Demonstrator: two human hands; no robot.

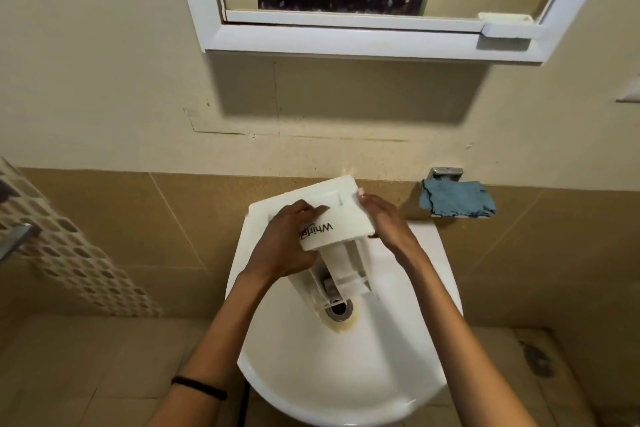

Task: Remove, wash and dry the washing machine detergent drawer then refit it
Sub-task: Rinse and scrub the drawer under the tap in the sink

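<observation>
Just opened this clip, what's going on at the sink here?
A person is holding the white detergent drawer over the washbasin, with its front panel up and its body pointing down toward the drain. The left hand grips the panel across the logo. The right hand lies against the panel's right edge. No running water is visible. A blue cloth sits by the wall to the right, untouched.

This is a bathroom: a white washbasin sits under a white-framed mirror, with beige wall tiles behind.
</observation>
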